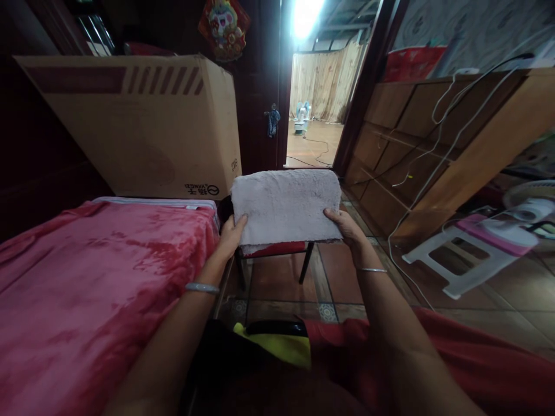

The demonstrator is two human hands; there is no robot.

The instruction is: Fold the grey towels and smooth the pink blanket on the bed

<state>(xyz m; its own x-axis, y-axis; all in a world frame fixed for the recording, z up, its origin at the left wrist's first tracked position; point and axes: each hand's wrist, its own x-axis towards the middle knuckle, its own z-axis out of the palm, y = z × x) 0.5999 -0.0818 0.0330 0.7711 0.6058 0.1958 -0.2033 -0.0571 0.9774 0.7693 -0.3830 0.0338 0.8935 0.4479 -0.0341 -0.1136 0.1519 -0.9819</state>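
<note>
Head view: red and yellow-black clothing [277,346] at the bottom edge, closest to camera, both forearms reaching forward over it. Silver bangle [202,288] on the left wrist, thin one [372,270] on the right.

Left hand [232,234] clenched on the lower left corner of a pale grey fluffy towel [286,205], thumb on top. Right hand [347,226] gripping the lower right edge the same way. Towel is folded, held flat and level between both hands, just above a small stool [277,249] with a red seat and dark legs. Can't tell if the towel touches the seat.

Left of the hands: bed with a pink-red blanket [95,277]. Behind it a large cardboard box [143,127], tilted. Right: wooden cabinet [433,133] with white cables [437,150] hanging across it, white plastic stool [455,254] on the tiled floor [338,271]. Open doorway [314,110] straight ahead, bright beyond.
</note>
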